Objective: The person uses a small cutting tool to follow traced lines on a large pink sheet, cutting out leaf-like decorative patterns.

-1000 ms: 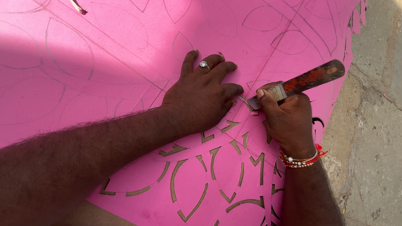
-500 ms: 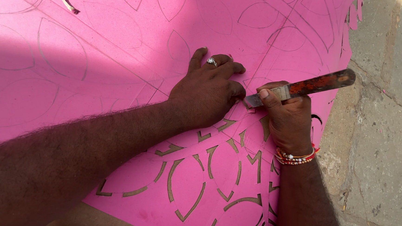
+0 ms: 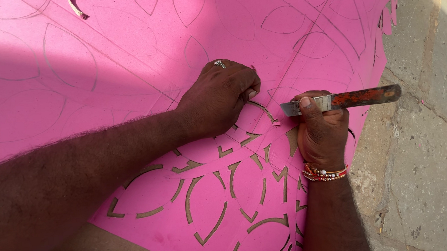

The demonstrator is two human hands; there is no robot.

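Now the left hand [image 3: 216,97] is curling shut, knuckles pressing down on the pink sheet [image 3: 102,86] and fingertips pinching a thin cut strip [image 3: 265,111]. At its three o'clock, the right hand [image 3: 321,132] is gripping a knife [image 3: 343,99] in a closed fist, thumb lying along the blade, whose tip is meeting the strip's end. Leaf-shaped cut-outs [image 3: 208,209] are lying at six o'clock.

We count one pink sheet [image 3: 126,59], one knife [image 3: 341,99], and two hands: a left hand [image 3: 219,97] and a right hand [image 3: 321,130]. We see one ring [image 3: 220,64] and one cluster of beaded bracelets [image 3: 323,173].
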